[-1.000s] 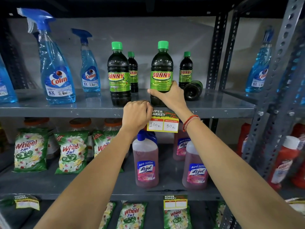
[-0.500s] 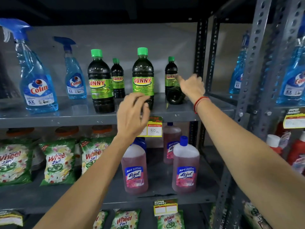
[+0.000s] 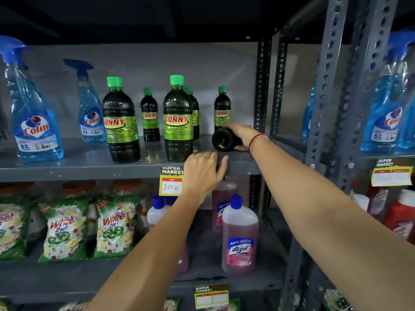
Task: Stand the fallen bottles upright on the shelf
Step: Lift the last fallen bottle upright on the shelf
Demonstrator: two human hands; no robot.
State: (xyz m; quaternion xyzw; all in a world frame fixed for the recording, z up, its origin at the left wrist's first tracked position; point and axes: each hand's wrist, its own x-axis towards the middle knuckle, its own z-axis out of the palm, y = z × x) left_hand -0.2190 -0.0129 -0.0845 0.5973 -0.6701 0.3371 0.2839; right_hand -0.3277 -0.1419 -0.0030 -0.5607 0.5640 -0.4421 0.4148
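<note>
Head view: my right hand has left the tall upright bottle it steadied a second ago and now closes around the fallen bottle, which lies on its side at 3 o'clock of that tall bottle, its round base facing me. The fingers wrap over the top and far side of the body, the thumb beneath; the grasp looks formed, though the bottle is not yet lifted off the shelf. This appears to be the last bottle down; the others I can see stand upright. A small bottle stands just behind the fallen one, at 12 o'clock, so tipping upward risks a knock. My right arm reaches in from 5 o'clock, nearly straight, wrist level. My left hand has moved right along the shelf edge and rests there, fingers spread and holding nothing, beside the price tag.
</note>
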